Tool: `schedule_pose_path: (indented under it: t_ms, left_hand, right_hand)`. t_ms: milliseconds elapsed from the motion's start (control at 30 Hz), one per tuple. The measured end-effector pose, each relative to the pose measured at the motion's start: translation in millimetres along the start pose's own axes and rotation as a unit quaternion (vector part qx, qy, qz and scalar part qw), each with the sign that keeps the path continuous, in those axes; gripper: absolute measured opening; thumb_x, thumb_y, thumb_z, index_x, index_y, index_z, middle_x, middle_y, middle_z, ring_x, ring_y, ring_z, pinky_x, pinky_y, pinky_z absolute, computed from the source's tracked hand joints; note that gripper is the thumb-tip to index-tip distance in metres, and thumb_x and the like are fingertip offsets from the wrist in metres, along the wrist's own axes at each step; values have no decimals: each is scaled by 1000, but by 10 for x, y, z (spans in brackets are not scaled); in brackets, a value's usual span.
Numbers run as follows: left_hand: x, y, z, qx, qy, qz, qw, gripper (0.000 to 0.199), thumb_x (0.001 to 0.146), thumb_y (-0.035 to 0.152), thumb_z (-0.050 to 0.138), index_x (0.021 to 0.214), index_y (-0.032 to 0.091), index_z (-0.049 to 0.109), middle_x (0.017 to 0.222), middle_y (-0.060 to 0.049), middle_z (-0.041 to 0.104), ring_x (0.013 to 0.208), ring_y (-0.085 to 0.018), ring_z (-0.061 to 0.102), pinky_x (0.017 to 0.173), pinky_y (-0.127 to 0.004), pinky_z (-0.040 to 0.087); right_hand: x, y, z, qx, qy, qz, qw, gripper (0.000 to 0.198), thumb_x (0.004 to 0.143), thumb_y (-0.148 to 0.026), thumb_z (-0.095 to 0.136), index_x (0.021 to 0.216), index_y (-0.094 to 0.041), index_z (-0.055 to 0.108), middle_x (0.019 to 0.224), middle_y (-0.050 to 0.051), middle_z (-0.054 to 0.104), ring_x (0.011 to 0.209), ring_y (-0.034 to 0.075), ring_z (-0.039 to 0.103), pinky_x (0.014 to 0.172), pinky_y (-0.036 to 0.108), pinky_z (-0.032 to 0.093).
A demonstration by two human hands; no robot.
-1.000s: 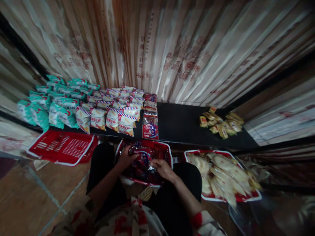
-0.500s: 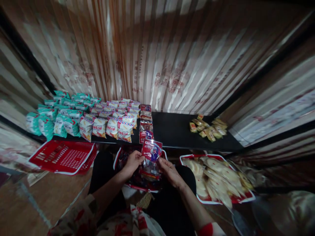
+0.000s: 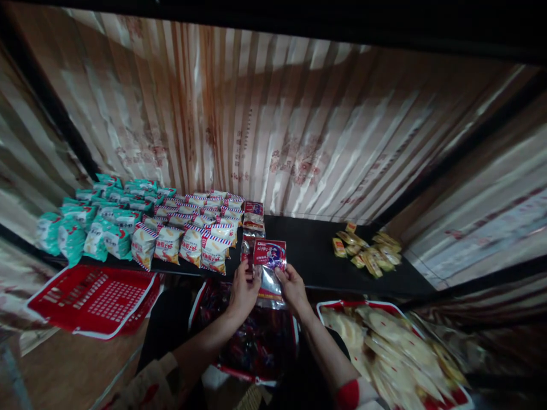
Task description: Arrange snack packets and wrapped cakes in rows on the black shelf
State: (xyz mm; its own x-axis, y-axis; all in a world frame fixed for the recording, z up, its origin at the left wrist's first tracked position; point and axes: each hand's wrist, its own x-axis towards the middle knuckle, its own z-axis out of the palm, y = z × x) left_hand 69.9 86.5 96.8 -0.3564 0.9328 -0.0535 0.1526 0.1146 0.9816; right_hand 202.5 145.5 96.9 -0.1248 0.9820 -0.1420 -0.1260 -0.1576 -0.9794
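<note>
Pleated, printed curtain [image 3: 294, 136] backs the black shelf [image 3: 310, 253] before which we work. Our left hand [image 3: 244, 291] and right hand [image 3: 293, 289] jointly support one red packet [image 3: 270, 256], held by its two side edges. Each grip is nearly closed, thumb and fingers pinching the film. We locate this packet at the shelf's front edge, overlapping in view the nearer of two matching packets [image 3: 253, 215] laid in a column; contact with the shelf we cannot tell. Left of that column, we find white bags [image 3: 191, 246] with striped tops standing in rows, then teal bags [image 3: 96, 239]. Yellow packets [image 3: 371, 259] lie loosely on the shelf's right part. Below our hands, between our knees, sits the middle basket [image 3: 237, 373], containing dark, shiny packets. To our right, another basket [image 3: 461, 397] carries pale, clear-wrapped goods [image 3: 388, 341].
</note>
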Motion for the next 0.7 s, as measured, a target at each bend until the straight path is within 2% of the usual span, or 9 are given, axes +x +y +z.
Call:
schedule_pose_path:
  t_ms: [67,133,200,267,333,433,500,567,700]
  left_hand:
    - [160,39,69,35,10,26,999,57,81,22,53,134,16,35,134,-15,43,105,-17,59,86,-27,51]
    - [335,31,139,65,21,29,997,56,80,21,52,135,16,38,139,-15,37,116,-20,52,96,-30,46]
    - [526,-27,210,84,37,5,996,49,82,23,51,131,16,45,138,-14,38,121,-22,48,102,-34,42]
    - [724,-114,282,93,48,-19,994,42,85,23,46,126,17,51,133,-13,44,118,-22,51,101,-36,43]
    - [910,-188,350,100,61,-18,993,39,87,22,41,124,18,54,127,-12,49,113,-20,54,98,-36,46]
    - [1129,-209,430,133,104,-1,986,40,86,16,39,122,17,55,122,-11,53,117,-20,51,103,-36,42]
    - [1228,-166,468,158,126,0,979,42,83,12,39,122,15,55,125,-12,51,121,-21,47,107,-35,37]
    - [1299,-108,497,170,132,1,977,45,81,8,38,124,13,53,128,-13,47,124,-22,45,109,-35,33]
    - [1403,-42,536,160,136,9,978,50,77,4,39,125,10,52,133,-15,42,128,-24,39,112,-35,29]
  right_hand:
    - [308,-38,42,-21,6,-10,1000,48,54,-56,74,79,-20,54,60,-3,62,50,13,53,51,25,43]
    - [611,-66,96,-26,5,-14,1000,49,53,-54,75,79,-20,54,60,-4,61,49,12,52,50,25,43]
    - [895,-78,162,-19,-1,-13,1000,48,52,-53,75,80,-20,54,60,-4,61,49,12,52,51,25,43]
    - [1158,-73,230,-34,-5,-22,999,47,51,-54,73,78,-20,53,60,-4,60,50,13,52,52,26,44]
    - [1393,-58,282,-62,-7,-34,997,45,53,-54,71,75,-20,52,61,-3,61,52,14,54,53,26,44]
    - [1676,-37,311,-120,-4,-58,991,38,58,-53,66,74,-20,53,67,-1,64,59,16,57,57,26,45]
    - [1814,-31,310,-200,7,-88,976,32,65,-51,60,76,-20,56,73,1,66,65,17,59,62,27,45]
    - [1919,-29,308,-290,24,-118,949,29,71,-48,54,77,-21,58,75,1,67,68,17,60,65,27,45]
    - [2085,-6,331,-384,42,-135,912,29,78,-45,48,85,-21,62,80,1,69,71,17,61,66,26,43]
